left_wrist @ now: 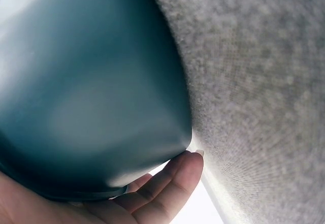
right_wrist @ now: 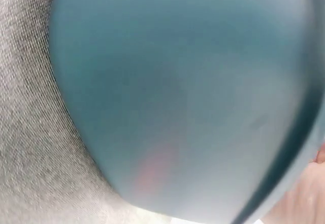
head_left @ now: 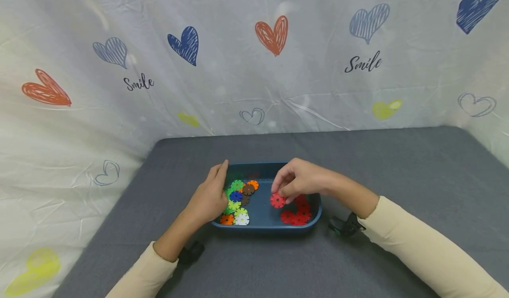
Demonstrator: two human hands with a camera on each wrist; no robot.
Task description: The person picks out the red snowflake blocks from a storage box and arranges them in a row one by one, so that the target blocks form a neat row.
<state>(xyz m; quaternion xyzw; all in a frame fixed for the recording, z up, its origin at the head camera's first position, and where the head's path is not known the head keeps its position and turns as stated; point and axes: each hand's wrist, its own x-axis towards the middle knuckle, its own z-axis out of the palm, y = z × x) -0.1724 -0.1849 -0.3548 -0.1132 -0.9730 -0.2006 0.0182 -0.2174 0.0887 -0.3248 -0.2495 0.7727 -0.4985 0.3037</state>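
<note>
A blue plastic tray holds small notched discs, shaped like flat flower-like gears. My left hand grips the tray's left side; the left wrist view shows its fingers against the outer wall. Over the tray's right half, my right hand pinches a red disc between thumb and fingers. Below that hand lie several red discs in the right end. Mixed discs sit at the left end, among them a blue one, a white one and a brown one.
The tray stands on a grey cloth-covered table. Behind it hangs a pale curtain printed with hearts. In the right wrist view the tray's outer wall fills most of the picture, with only an edge of the hand showing.
</note>
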